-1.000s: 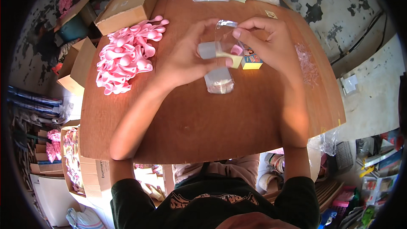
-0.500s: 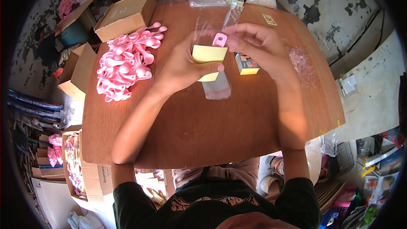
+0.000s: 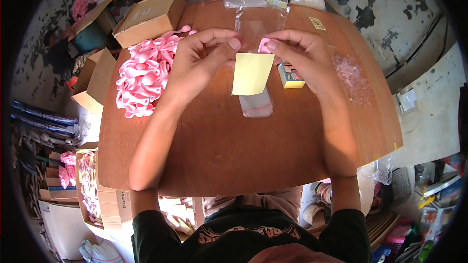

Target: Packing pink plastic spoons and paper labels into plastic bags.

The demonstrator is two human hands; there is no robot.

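A: From the left?

B: Pink spoon heap (image 3: 144,75). Left hand (image 3: 196,65), thumb near fingers; cannot tell if it grips film. Half a second ago its thumb crossed the card.

A: Middle?

B: Yellow card (image 3: 252,74) uncovered, above the table; clear film (image 3: 260,19) beyond.

A: Right?

B: Right hand (image 3: 308,59) pinches the pink handle (image 3: 263,45) at card's top. Support seems passed rightward.

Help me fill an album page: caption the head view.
Right hand pinching a pink piece by a yellow card, left hand alongside, pink spoons heaped on the brown table.
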